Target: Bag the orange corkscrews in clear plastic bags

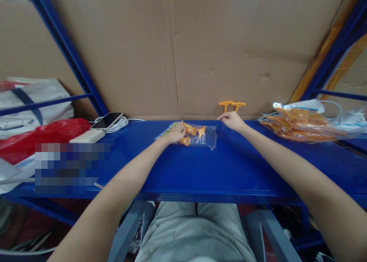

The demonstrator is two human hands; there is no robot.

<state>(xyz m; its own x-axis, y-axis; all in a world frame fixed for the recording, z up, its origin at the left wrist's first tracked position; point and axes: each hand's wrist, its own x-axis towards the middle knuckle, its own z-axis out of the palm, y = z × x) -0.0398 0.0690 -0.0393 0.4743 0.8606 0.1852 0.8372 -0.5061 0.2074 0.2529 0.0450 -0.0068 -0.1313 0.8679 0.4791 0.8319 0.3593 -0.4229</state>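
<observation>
My left hand [177, 133] rests with curled fingers on the left part of a clear plastic bag [211, 137]. This bag has a colourful printed end and several orange plastic pieces [190, 130] in it. At the back of the table, my right hand [233, 120] is closed, its fingertips pointing left. Two orange T-shaped plastic pieces [232, 104] stick up just behind it, in front of the cardboard. Their stems run down behind my fingers, so their lower ends are hidden. Whether my fingers grip the stems or only block them from view, I cannot tell.
To the right lies a big clear bag of orange pieces [301, 125]. A phone [107, 120] lies by a coiled white cable [122, 123] and a white box [87, 136] at left, near a red bag [48, 134]. Cardboard [200, 52] walls the back of the blue table [200, 174].
</observation>
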